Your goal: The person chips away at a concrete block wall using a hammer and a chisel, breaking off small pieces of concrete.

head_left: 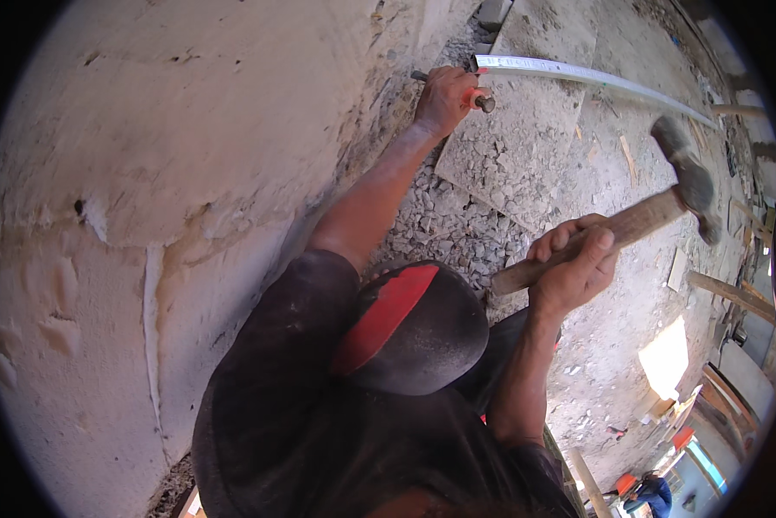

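Observation:
My left hand (446, 102) is closed around a steel chisel with an orange-red grip (474, 96). The chisel's struck end points right, and its other end reaches toward the base of the rough wall (215, 112). My right hand (575, 263) grips the wooden handle of a hammer (638, 216). The hammer's dark metal head is raised to the right, apart from the chisel and slightly blurred. Broken rubble (452, 229) lies between my two hands, along the foot of the wall.
A long silvery metal bar (586, 75) lies on the dusty floor beyond my left hand. Wood pieces, including a plank (733, 296), lie at the right. Another person (654, 494) in dark blue is at the lower right. A bright patch (665, 358) of light falls on the floor.

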`<state>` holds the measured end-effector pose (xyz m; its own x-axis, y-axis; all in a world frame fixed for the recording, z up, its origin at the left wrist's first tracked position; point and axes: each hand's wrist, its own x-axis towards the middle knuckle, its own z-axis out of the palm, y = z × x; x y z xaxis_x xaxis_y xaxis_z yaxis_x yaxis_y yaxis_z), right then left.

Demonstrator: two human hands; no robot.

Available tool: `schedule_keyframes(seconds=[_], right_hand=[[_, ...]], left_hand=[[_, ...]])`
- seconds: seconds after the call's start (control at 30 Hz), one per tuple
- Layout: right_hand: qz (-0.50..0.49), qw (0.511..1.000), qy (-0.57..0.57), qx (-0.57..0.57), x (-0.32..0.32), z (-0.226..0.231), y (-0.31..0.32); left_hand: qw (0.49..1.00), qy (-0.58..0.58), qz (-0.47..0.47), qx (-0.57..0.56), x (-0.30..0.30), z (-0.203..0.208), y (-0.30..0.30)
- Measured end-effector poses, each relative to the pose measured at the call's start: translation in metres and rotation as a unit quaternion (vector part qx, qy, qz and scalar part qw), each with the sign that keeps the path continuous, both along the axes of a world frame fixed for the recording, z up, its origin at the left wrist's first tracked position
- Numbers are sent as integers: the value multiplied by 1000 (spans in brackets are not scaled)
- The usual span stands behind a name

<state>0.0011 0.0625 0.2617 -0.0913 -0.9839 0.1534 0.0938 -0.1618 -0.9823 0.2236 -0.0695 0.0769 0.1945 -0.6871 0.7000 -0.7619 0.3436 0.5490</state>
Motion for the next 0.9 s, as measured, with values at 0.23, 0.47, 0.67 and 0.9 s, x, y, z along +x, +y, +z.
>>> schedule_keyframes(seconds=[0.23, 0.47, 0.67, 0.9], right_hand=[[-39, 982, 32, -184, 16, -72, -21], [38, 981, 143, 127, 20, -40, -21], [27, 964, 255, -73, 31, -92, -35], [19, 998, 55, -1, 29, -18, -24]], left_hand=[[998, 44, 11, 38, -2, 11, -4], [998, 31, 35, 44, 4, -3, -4], [995, 93, 31, 29, 7, 20, -14], [993, 101, 49, 36, 10, 3, -7]])
